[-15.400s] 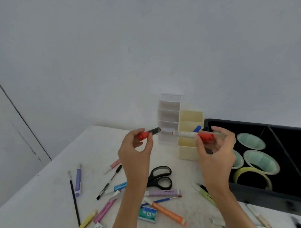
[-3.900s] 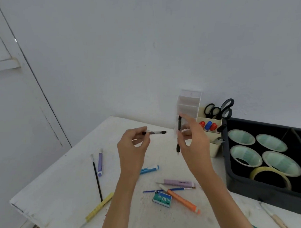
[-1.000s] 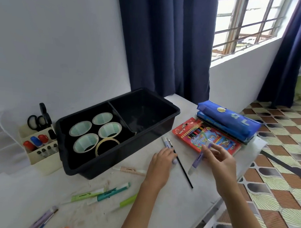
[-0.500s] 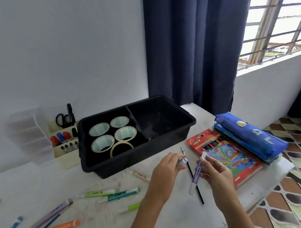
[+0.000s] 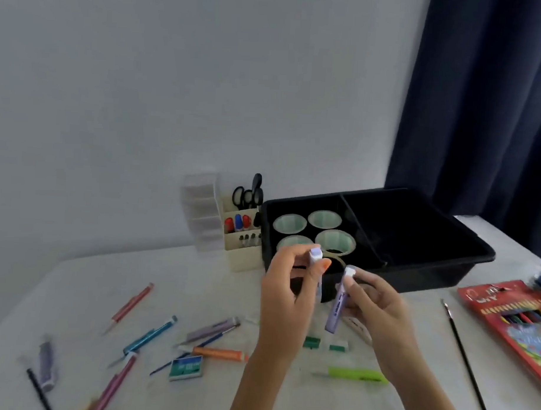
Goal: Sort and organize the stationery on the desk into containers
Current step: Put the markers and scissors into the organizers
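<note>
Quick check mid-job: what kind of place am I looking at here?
Probably a home study desk: a white table strewn with pens, a cream organizer holding scissors and markers, and a dark curtain.

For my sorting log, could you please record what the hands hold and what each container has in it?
left hand: grips a purple highlighter, cap up
right hand: grips a second purple highlighter
black tray: tape rolls in its left compartment
cream organizer: scissors, markers
desk: loose pens, an orange marker, a green highlighter
</note>
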The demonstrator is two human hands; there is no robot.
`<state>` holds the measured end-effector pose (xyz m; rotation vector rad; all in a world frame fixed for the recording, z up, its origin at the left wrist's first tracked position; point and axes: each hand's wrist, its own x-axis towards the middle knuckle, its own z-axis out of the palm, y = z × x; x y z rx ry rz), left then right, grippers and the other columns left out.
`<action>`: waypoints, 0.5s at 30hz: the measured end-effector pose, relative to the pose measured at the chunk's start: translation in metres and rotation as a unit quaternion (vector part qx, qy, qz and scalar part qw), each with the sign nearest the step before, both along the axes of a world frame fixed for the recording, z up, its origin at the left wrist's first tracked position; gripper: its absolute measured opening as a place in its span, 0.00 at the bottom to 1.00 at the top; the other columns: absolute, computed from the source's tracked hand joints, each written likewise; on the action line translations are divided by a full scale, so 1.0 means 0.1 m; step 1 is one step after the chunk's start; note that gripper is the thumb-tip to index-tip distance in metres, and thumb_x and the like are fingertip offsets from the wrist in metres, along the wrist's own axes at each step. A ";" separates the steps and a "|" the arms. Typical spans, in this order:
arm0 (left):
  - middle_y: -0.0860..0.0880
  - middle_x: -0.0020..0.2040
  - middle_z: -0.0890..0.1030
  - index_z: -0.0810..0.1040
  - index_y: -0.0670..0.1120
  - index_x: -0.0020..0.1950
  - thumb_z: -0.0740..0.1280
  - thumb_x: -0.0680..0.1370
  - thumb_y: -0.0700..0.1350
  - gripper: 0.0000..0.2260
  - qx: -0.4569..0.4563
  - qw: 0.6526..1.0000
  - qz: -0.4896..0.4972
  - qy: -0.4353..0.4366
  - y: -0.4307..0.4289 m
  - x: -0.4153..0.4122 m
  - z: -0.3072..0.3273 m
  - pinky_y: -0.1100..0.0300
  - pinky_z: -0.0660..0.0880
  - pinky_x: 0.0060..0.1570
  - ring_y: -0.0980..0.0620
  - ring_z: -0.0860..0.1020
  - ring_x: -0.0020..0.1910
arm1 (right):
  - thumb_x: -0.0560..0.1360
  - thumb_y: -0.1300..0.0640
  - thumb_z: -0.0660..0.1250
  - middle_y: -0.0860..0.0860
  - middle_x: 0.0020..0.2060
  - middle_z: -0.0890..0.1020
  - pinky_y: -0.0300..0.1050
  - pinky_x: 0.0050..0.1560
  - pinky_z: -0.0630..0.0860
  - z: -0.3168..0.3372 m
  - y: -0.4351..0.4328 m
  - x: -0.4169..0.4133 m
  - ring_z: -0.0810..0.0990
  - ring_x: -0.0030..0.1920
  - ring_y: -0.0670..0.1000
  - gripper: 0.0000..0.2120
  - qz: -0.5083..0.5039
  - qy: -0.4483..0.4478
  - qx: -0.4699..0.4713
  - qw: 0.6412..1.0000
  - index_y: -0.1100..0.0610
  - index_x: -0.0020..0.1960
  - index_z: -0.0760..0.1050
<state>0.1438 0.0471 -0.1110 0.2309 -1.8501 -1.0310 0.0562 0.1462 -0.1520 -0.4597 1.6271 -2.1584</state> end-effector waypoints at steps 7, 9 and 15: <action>0.56 0.47 0.81 0.78 0.48 0.51 0.69 0.75 0.42 0.06 0.007 0.994 0.105 0.027 -0.76 0.59 0.12 0.65 0.78 0.48 0.58 0.81 0.48 | 0.72 0.63 0.70 0.55 0.40 0.84 0.38 0.41 0.80 0.32 -0.86 0.30 0.84 0.42 0.51 0.10 0.024 0.083 -0.013 0.996 0.58 0.54 0.77; 0.56 0.48 0.81 0.78 0.47 0.52 0.69 0.75 0.39 0.07 0.003 0.991 0.129 0.027 -0.96 0.73 0.14 0.66 0.77 0.48 0.59 0.80 0.48 | 0.72 0.62 0.70 0.54 0.41 0.84 0.38 0.44 0.80 0.42 -1.10 0.35 0.84 0.42 0.50 0.12 0.023 0.130 -0.003 0.991 0.55 0.55 0.78; 0.55 0.47 0.83 0.80 0.45 0.50 0.69 0.75 0.37 0.06 0.050 0.987 0.146 0.046 -1.47 1.02 0.21 0.69 0.75 0.47 0.58 0.82 0.47 | 0.72 0.67 0.70 0.44 0.37 0.84 0.34 0.46 0.77 0.61 -1.76 0.48 0.83 0.42 0.43 0.09 0.019 0.212 -0.027 0.977 0.55 0.48 0.78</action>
